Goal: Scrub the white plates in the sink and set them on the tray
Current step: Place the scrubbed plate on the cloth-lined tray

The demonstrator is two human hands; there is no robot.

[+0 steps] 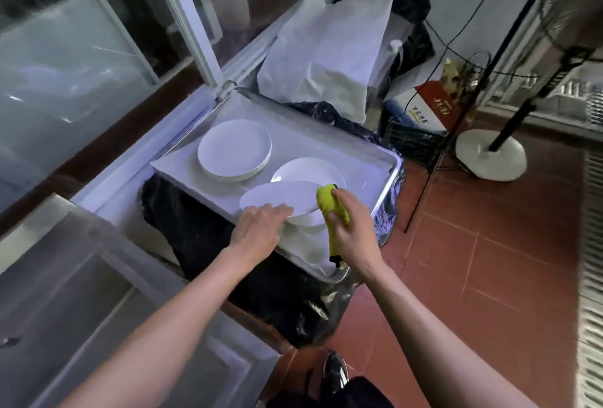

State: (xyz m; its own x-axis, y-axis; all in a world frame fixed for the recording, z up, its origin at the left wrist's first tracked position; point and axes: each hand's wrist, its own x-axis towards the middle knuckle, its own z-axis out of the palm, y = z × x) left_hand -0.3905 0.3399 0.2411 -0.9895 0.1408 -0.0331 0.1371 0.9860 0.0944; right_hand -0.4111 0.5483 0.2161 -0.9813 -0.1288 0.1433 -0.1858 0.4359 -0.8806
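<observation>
We note a metal tray (388,176) resting on black plastic sheeting (208,244). Directly on the tray: a stack of white plates (233,149) at the far left, a white bowl (306,169) near the middle.

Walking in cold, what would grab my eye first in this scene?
Probably the bright yellow scrubber gripped in the right hand, near the picture's middle, over the metal tray. Beside it the left hand holds a white plate tilted above the tray's near end, where other plates lie beneath. A neat stack of white plates sits at the tray's far left.
</observation>
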